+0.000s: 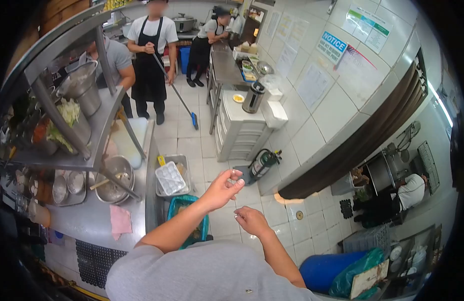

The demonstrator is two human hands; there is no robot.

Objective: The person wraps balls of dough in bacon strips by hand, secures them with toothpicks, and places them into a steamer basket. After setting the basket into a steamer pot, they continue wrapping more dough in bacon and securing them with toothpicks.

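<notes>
My left hand is raised in front of my chest, its thumb and fingers bent close together. Whether something small is between its fingertips I cannot make out. Lower and to the right, my right hand is closed, fingers curled and fingertips pressed together; anything in it is hidden or too small to name. The hands are apart from each other, over the tiled floor. Below my left forearm stands a bin with a teal liner. Beyond my hands is a fire extinguisher against the wall.
At left is a steel counter with a mixing bowl and pink cloth. A grey tub holds a white tray. One person holds a broom; others work nearby. A blue barrel stands at lower right.
</notes>
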